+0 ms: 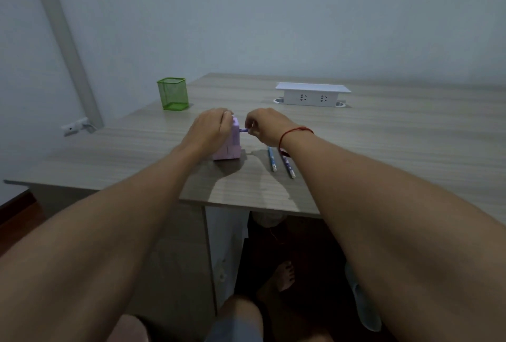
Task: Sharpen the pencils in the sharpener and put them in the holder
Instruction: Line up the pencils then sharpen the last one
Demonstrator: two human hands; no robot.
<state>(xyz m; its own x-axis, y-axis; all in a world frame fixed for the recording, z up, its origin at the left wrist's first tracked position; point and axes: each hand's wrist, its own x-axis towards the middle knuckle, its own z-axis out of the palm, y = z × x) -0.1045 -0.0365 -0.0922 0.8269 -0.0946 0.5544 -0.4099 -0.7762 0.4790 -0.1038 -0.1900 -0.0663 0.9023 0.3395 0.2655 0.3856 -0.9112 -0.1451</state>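
Fingers (250, 122) of the right hand (267, 125) are curled and pinch a purple pencil (244, 130). Only a short piece of it shows; it lies level and enters the right side of the pink sharpener (228, 147). The rest of this pencil is hidden behind the hand. The left hand (212, 126) sits on top of the sharpener, with its fingers bent over the upper edge to grip it. How far they reach on the far side cannot be seen. The sharpener stands upright on the table (383, 136), a little left of the middle of the frame, between the two hands.

Just right of the sharpener and a bit lower in the frame, a blue pencil (272, 159) and a second purple pencil (287, 165) lie on the table side by side and apart. Their white ends point toward the lower edge of the frame, and their upper ends pass under the right wrist. A red string (294, 132) goes around this wrist.

The green mesh holder (173, 93) stands upright in the upper left part of the table, near its left edge and well apart from the sharpener. A white socket box (312, 94) sits on the far part of the table, up and right of the hands. Below the near table edge, in the dark lower middle of the frame, a bare foot (284, 276) is visible.
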